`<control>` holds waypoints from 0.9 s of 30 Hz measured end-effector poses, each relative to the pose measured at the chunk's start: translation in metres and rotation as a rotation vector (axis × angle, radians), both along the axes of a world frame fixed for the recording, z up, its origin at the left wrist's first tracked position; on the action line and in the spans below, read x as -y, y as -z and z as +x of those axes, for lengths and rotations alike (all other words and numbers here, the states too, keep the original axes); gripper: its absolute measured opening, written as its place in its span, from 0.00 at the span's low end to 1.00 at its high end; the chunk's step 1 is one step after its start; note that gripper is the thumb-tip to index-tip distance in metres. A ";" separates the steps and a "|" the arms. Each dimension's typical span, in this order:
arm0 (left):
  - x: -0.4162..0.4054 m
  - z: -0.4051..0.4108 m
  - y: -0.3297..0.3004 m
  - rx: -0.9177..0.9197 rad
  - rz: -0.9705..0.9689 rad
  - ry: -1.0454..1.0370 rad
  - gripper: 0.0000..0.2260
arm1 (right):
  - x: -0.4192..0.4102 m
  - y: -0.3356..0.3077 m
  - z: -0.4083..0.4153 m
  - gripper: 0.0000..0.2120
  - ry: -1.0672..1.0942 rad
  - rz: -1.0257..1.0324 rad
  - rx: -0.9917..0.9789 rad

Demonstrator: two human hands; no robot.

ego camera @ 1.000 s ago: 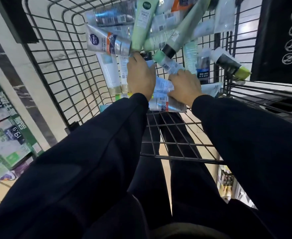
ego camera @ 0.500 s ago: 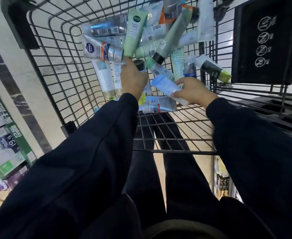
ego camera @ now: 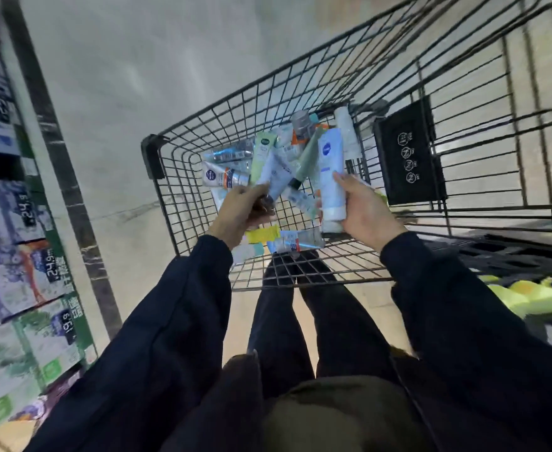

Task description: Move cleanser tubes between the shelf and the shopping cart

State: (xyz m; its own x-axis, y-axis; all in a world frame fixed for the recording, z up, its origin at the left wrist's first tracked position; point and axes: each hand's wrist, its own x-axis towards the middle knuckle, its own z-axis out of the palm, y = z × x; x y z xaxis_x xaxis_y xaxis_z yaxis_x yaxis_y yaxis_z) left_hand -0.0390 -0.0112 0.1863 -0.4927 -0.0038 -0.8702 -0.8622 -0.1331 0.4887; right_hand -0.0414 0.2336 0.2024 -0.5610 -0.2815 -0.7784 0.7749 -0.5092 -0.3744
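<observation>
Far left stands the shelf (ego camera: 17, 223) with its price tags, blurred by motion and well apart from both hands. Next comes the left hand (ego camera: 240, 213), lifted above the shopping cart (ego camera: 183, 203); its grip is curled round a pale tube (ego camera: 276, 177) whose cap end sits in the fingers, though blur hides exactly how. Below and between the hands lies the pile of cleanser tubes (ego camera: 268, 151) on the cart's wire floor, with a yellow tube (ego camera: 263, 234) and a silver tube (ego camera: 297, 243) nearest the person. To the right, the right hand (ego camera: 364, 210) is clasped round a light blue tube (ego camera: 330, 177), held nearly upright with its white cap downward, clear of the pile. A black sign panel (ego camera: 408, 151) hangs on the cart's right side.

The step in hand looks like unloading: a tube in each hand, both raised out of the cart. The next move likely calls for turning left to the shelf and setting each tube down without loosening either hold on the way.
</observation>
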 end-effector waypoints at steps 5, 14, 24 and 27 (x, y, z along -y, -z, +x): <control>-0.009 -0.004 -0.100 -0.058 0.208 0.030 0.22 | 0.004 -0.078 0.007 0.20 0.011 0.100 -0.167; -0.029 -0.002 -0.208 -0.317 0.494 0.258 0.23 | -0.003 -0.190 0.048 0.25 0.241 0.242 -0.392; -0.071 0.046 -0.266 -0.410 0.582 0.628 0.19 | -0.002 -0.249 0.158 0.20 0.636 0.385 -0.453; -0.096 0.071 -0.272 -0.445 0.553 0.761 0.19 | -0.011 -0.261 0.201 0.20 0.754 0.448 -0.446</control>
State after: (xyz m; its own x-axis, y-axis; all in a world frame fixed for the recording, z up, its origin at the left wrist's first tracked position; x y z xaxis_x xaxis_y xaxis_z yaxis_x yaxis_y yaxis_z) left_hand 0.0318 0.0847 0.4588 -0.4751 0.7866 -0.3945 -0.5687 0.0677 0.8198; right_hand 0.1592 0.2442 0.4638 -0.7404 0.5407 -0.3993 0.0459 -0.5519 -0.8326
